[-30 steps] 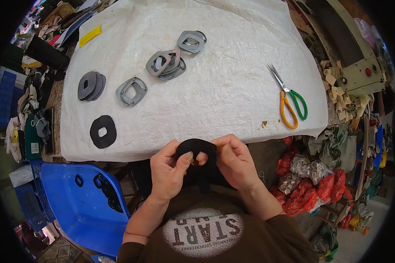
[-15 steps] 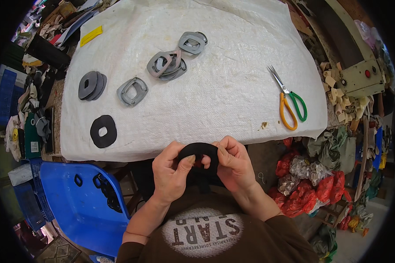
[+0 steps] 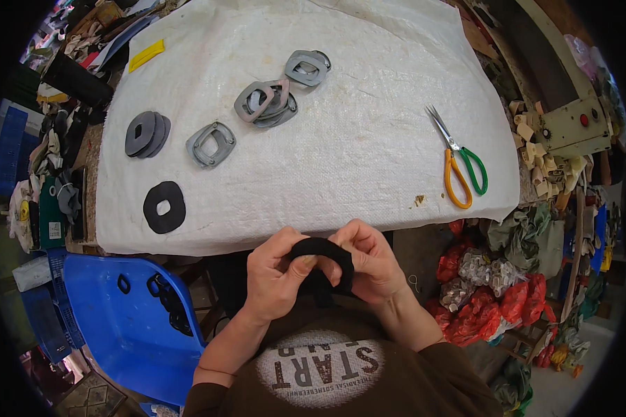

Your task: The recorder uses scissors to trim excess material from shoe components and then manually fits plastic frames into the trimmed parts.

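A black ring-shaped piece (image 3: 318, 247), soft-looking and bent into an arch, is held between my two hands just in front of the table's near edge. My left hand (image 3: 277, 272) pinches its left side, thumb on the inner edge. On its right side my right hand (image 3: 373, 263) grips with thumb and fingers. A flat black pad with a central hole (image 3: 165, 219) lies on the cloth to the left. Behind it sits a stack of grey pads (image 3: 140, 135). Grey frames with metal parts lie singly (image 3: 200, 154) and in an overlapping group (image 3: 285, 115), with another frame (image 3: 295, 73) beyond.
A white woven sheet (image 3: 368, 153) covers the table. Scissors (image 3: 459, 163) with one orange and one green handle lie at right, and a yellow strip (image 3: 146, 55) at far left. Below left stands a blue plastic chair (image 3: 111, 333) holding black rings. Red bags (image 3: 476, 316) sit at right.
Both hands have shifted slightly, and the black ring now shows a wider, more open arch between them. The things on the table have stayed in place.
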Available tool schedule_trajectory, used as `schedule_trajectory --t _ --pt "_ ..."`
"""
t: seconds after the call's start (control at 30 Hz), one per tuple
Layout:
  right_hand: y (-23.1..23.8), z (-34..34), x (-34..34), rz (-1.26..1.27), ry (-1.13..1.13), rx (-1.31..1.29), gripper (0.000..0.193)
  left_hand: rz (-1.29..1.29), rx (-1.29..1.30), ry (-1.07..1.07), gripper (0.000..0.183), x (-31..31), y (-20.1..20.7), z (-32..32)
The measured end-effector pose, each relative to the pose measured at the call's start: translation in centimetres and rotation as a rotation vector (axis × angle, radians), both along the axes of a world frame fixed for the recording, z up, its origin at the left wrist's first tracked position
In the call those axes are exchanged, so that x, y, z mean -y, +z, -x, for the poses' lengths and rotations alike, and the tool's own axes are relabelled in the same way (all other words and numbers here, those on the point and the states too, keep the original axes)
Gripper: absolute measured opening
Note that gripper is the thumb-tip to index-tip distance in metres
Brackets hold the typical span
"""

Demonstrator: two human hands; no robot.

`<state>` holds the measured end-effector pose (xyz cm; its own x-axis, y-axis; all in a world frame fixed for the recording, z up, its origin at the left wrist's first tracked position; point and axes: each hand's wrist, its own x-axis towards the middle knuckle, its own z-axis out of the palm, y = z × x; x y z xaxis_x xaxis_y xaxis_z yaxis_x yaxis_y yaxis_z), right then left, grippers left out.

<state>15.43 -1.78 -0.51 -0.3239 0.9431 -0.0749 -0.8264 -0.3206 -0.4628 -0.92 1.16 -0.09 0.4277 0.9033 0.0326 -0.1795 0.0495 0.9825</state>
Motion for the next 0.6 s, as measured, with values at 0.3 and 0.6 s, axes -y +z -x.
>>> schedule_trajectory --t 0.3,0.6 --pt "0.6 -1.2 -0.3 -0.101 -0.047 0.471 0.015 0.019 -0.095 0.085 0.025 -0.4 -0.1 0.2" --pt "1.2 0.2 0.2 0.06 -0.176 0.349 0.013 -0.231 -0.28 0.092 0.03 -0.9 0.7 0.6"
